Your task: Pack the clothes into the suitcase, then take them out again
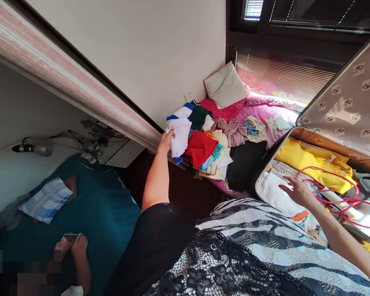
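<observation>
My left hand [167, 142] is stretched out to a pile of clothes on the bed and grips a white and blue garment [180, 131] at its edge. A red garment [200, 149] lies right beside it in the pile. My right hand [297, 191] rests with fingers spread on white fabric [274, 193] inside an open suitcase [327, 144]. The suitcase holds a yellow garment [311, 162] and a looped pink cord [336, 193].
The bed has a pink cover [259, 113] and a pale pillow [225, 85] at the wall. More clothes, a mauve one [236, 132] and a black one [245, 164], lie on it. At lower left another person in a teal top [101, 205] lies holding a phone [70, 237].
</observation>
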{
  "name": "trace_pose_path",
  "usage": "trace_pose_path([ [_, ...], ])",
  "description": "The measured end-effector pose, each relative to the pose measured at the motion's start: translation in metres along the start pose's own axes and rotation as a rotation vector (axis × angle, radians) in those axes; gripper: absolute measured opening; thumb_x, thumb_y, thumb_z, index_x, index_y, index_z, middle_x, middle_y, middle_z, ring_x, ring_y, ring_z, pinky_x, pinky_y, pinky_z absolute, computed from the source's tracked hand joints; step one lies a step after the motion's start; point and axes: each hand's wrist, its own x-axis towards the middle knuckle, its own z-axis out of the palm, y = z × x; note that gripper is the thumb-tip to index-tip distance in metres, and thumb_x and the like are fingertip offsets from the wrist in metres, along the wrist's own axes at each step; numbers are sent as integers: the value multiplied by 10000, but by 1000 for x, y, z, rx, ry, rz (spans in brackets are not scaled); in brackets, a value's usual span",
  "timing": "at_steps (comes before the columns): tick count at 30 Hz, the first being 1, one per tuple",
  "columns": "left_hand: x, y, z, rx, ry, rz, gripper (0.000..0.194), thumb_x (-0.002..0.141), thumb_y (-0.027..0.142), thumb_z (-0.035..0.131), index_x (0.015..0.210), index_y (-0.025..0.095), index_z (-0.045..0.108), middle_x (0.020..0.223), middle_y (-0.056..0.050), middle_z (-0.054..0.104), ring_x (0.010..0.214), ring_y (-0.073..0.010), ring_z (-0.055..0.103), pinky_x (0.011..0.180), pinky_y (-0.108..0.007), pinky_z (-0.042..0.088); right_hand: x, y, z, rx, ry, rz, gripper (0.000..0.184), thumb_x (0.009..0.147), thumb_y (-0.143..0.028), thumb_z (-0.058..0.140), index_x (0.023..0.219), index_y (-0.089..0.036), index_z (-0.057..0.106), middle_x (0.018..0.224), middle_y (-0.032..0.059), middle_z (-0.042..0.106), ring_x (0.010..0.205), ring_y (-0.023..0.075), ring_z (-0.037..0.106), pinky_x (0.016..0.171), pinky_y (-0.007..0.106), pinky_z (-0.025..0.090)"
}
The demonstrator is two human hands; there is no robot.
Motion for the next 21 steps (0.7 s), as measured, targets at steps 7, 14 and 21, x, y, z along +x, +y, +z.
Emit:
trace_pose_path([
  [7, -25, 52, -23, -257, 67, 6, 493, 1035, 713, 661, 1019, 220, 644, 888, 37, 788, 996, -148, 716, 956, -327, 595, 37, -137, -26, 834, -224, -13, 933, 750, -833, 864, 1452, -260, 642, 1294, 158, 769, 1085, 326, 800, 892, 461, 698],
  [14, -138, 115, 86, 132, -478, 705, 439, 1050, 560, 629, 1345, 250, 727, 1407, -89, 750, 1415, -316, 654, 1232, -468, 511, 30, -241, -51, 1463, -443, -122, 936, 684, -919, 853, 1372, -333, 613, 1298, 65, 750, 1161, 326, 766, 948, 557, 668],
  [21, -257, 161, 238, 51, -988, 795, 533, 937, 360, 781, 1443, 201, 727, 1690, -183, 515, 1711, -494, 232, 1392, -674, 188, 11, -156, -93, 1455, 69, 145, 503, 562, -330, 970, 908, -244, 616, 817, -41, 720, 793, 178, 677, 842, 357, 667],
])
